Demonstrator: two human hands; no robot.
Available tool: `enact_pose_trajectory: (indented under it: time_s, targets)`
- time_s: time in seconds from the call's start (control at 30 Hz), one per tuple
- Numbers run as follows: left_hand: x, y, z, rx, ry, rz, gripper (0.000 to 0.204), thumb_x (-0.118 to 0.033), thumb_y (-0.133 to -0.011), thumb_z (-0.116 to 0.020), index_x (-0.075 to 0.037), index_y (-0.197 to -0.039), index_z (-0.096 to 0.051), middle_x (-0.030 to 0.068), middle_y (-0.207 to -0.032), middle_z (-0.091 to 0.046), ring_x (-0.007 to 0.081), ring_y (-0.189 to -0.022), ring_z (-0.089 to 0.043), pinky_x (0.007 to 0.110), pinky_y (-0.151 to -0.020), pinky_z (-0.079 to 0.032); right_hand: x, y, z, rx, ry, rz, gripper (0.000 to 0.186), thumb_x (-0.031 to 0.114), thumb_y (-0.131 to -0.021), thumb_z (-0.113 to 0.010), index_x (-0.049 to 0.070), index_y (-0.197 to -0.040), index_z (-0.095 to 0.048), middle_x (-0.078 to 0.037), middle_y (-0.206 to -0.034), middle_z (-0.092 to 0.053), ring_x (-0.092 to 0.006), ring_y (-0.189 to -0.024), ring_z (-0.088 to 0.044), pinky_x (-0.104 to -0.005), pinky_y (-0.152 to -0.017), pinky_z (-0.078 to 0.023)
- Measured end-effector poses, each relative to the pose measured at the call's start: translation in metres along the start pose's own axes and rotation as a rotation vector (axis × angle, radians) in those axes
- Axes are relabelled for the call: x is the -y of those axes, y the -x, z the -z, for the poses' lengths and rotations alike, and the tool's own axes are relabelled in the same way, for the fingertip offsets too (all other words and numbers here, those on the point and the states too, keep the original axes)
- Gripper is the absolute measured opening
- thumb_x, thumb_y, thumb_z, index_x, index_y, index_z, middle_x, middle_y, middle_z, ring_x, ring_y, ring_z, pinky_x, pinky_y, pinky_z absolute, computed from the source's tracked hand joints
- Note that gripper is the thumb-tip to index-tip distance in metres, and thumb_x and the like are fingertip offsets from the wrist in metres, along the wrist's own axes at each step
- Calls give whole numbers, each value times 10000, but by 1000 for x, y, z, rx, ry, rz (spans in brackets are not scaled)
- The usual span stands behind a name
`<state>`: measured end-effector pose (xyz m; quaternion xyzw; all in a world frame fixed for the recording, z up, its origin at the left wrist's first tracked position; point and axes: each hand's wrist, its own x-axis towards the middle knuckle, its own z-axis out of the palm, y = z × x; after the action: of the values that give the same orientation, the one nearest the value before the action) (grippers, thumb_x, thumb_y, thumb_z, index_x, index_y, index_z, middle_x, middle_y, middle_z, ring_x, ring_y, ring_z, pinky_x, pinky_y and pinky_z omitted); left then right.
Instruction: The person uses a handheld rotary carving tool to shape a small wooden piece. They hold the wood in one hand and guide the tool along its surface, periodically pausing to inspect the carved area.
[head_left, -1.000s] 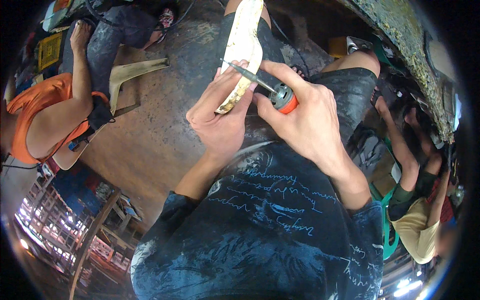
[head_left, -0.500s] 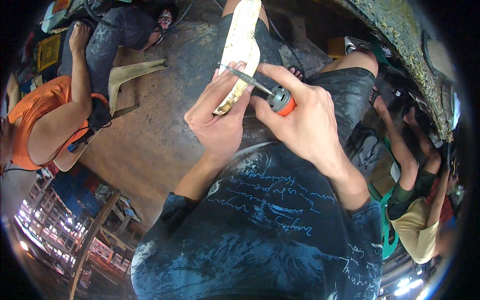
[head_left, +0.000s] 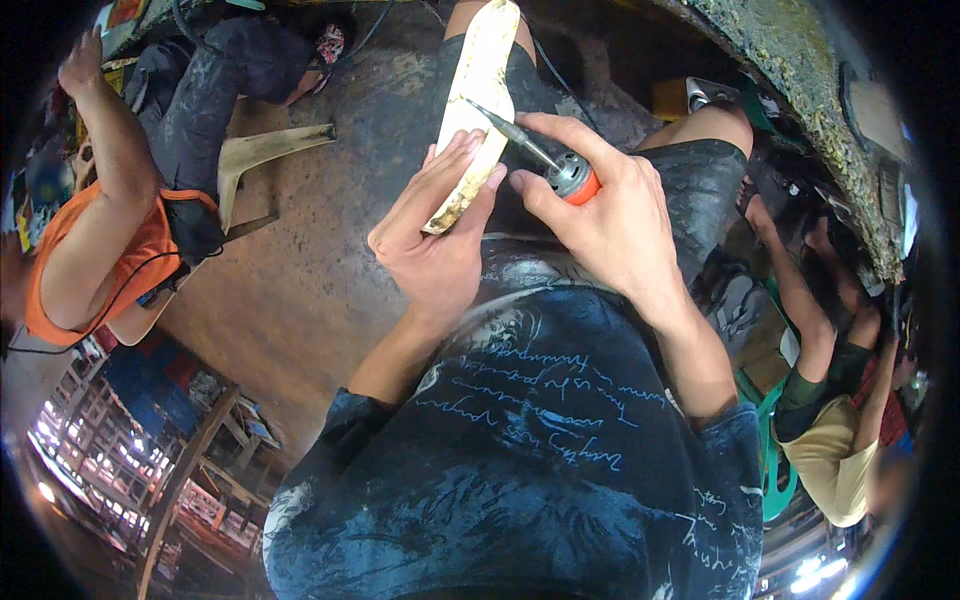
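Observation:
My left hand is closed around the lower end of a long pale carved piece, which looks like wood and has dark marks at its bottom end. The piece stands tilted over my lap. In my right hand is a rotary tool with a grey metal nose and an orange collar. Its thin bit crosses the right edge of the piece, and the tip lies over the pale face. I cannot tell whether the tip touches it. My palm hides the tool's rear.
At the left, a person in an orange top sits near a pale chair leg. A rough, crusted slab edge runs along the upper right. Another person in a yellow shirt sits at the right by a green chair.
The rotary tool has shifted up and slightly right, its tip now higher on the pale piece. My left hand stays almost still. The person in orange has raised an arm.

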<state>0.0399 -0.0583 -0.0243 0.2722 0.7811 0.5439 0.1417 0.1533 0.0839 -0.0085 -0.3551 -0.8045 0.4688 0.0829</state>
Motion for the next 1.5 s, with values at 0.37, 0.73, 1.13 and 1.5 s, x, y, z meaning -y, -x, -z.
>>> enact_pose_trajectory:
  time_s: [0.37, 0.73, 1.13, 1.5]
  targets:
    - [-1, 0, 2, 24, -4, -11, 334, 59, -877, -865, 29, -1208, -829, 172, -1253, -829, 304, -1272, -768, 481, -1200, -522, 21, 8, 8, 125, -22, -77, 457, 229, -912, -826, 92, -1342, -754, -224, -930, -793, -372, -905, -831, -412, -843, -635]
    - [-2, -5, 5, 56, -2, -32, 300, 69, -886, -844, 47, -1184, -823, 198, -1249, -824, 323, -1269, -769, 501, -1195, -520, 29, 11, 8, 114, -20, -51, 459, 200, -900, -828, 80, -1335, -746, -245, -862, -765, -390, -873, -827, -413, -799, -637]
    - [0, -5, 5, 50, 43, -62, 310, 67, -872, -862, 54, -1178, -813, 211, -1232, -826, 332, -1264, -771, 504, -1197, -515, 29, 11, 7, 92, -14, -46, 482, 213, -904, -832, 65, -1353, -738, -244, -931, -788, -381, -914, -833, -402, -821, -639]
    - [3, -4, 3, 19, 13, -106, 306, 71, -868, -865, 50, -1169, -816, 207, -1237, -825, 325, -1258, -774, 482, -1187, -524, 27, 8, 12, 103, -39, -75, 491, 223, -899, -838, 68, -1355, -743, -239, -1018, -803, -399, -956, -825, -408, -861, -637]
